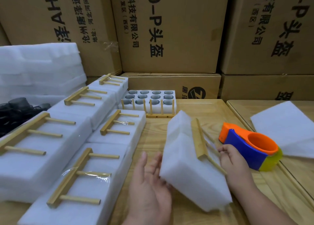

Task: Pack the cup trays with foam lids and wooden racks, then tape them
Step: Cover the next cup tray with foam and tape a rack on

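Head view: tape dispenser (251, 150) (orange and blue) beside the held foam block (185, 167).

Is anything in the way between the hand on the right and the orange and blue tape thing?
Nothing visible is. The tape dispenser sits on the bare wooden table just beyond the right hand, which now pinches a rack peg on the tilted foam package. Only open tabletop lies between them, though the hand must let go first.

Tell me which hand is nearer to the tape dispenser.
Right. The right hand holds the foam pack's far side, just beside the tape dispenser; the left hand is across the pack, farther away.
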Available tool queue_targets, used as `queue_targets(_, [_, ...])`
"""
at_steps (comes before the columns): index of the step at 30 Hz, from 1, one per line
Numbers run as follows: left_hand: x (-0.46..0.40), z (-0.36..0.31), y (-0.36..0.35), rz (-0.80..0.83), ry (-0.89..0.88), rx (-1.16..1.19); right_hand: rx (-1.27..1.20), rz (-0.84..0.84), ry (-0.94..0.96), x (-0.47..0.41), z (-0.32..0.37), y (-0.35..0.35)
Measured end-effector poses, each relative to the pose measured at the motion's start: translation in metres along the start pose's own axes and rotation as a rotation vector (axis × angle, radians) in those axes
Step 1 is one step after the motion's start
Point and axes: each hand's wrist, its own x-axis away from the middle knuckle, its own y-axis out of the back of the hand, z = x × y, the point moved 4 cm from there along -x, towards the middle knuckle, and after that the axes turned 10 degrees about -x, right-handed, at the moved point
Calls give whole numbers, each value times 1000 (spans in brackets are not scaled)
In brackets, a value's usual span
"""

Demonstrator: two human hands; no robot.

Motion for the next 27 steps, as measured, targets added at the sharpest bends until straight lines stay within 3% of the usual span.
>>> queue_targets(5, [12,10,-9,77,-96,24,81,17,4,0,0,-4])
queue_targets(14, [3,22,-1,84,-37,147,148,34,-4,-1,0,-5])
queue_targets(20, [0,23,-11,111,-72,-43,221,74,30,0,2,-8])
queue_targets(23, [-3,36,-11,-34,-142,-168,261,78,31,-1,4,-9])
queue_targets(27, [-15,35,-6,-283,-159,-161,366,79,26,0,8,-11])
